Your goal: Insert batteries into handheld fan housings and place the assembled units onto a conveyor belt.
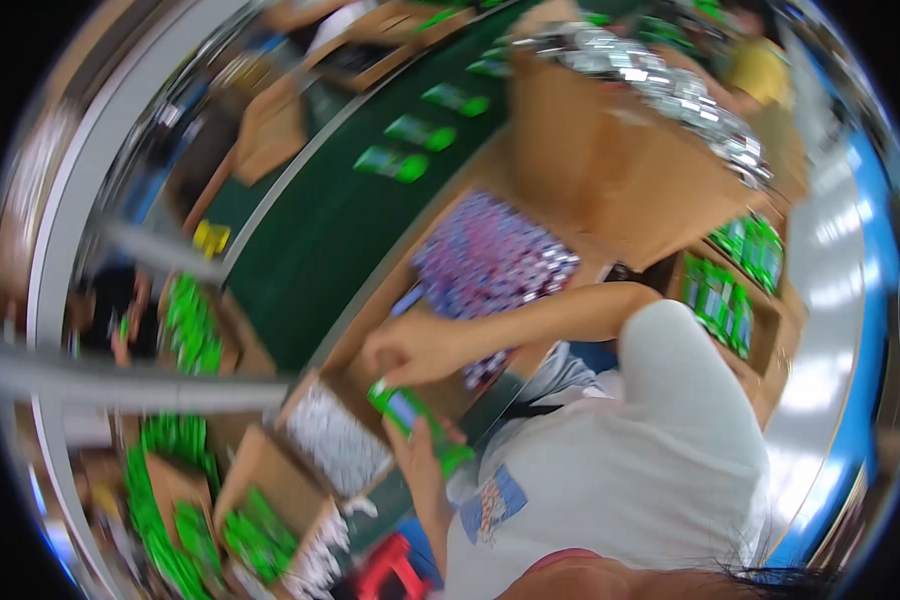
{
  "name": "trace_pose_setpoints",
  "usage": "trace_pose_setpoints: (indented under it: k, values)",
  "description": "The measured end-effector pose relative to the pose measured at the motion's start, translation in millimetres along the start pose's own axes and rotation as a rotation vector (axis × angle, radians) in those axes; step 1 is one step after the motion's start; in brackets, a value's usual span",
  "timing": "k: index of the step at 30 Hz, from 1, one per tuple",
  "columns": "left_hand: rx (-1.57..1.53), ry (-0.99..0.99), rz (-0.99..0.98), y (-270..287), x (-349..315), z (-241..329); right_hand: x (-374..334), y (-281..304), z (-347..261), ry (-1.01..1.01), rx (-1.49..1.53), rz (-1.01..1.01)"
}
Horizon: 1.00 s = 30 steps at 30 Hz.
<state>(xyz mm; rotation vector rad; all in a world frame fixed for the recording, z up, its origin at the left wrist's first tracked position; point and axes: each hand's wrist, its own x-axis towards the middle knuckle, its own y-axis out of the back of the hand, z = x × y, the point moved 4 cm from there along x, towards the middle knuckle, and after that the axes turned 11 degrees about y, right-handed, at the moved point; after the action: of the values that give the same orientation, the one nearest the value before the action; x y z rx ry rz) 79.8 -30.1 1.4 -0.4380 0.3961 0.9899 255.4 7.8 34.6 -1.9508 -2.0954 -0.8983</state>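
My left hand (422, 455) is wrapped around a green plastic pouch (402, 405) with a pale label, held tilted before my body. Just above the pouch's upper end, my right hand (415, 348) has its fingers curled together in a pinch. Blur hides what, if anything, is between those fingers. Beyond my right forearm lies a cardboard tray of small shiny purple and pink pieces (495, 255). Near the left hand sits a box of small white pieces (337, 440).
Green pouches (418, 132) lie on a dark green conveyor belt (320, 215). A large carton (620, 150) with silvery packets stands at the upper right. More pouches fill cartons (260, 535) at lower left and right. A red plastic object (392, 570) is low down. Other people work nearby.
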Motion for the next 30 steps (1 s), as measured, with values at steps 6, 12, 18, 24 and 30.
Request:
trace_pose_setpoints:
  k: [6,12,18,24,30]
  values:
    - [0.009,-0.012,-0.143,-8,2,3,-12,2,-5,-0.221,0.076,-0.022]
    - [0.0,-0.016,-0.124,0,0,0,-3,-8,-15,-0.218,0.071,-0.062]
    - [-0.037,-0.018,-0.132,-1,0,0,0,-6,-20,-0.21,0.128,0.051]
    - [0.034,-0.124,-0.14,2,3,-6,-4,-15,-11,-0.53,0.608,-0.22]
    - [0.135,-0.233,-0.015,2,-4,1,-13,-26,-49,-0.12,0.319,-0.396]
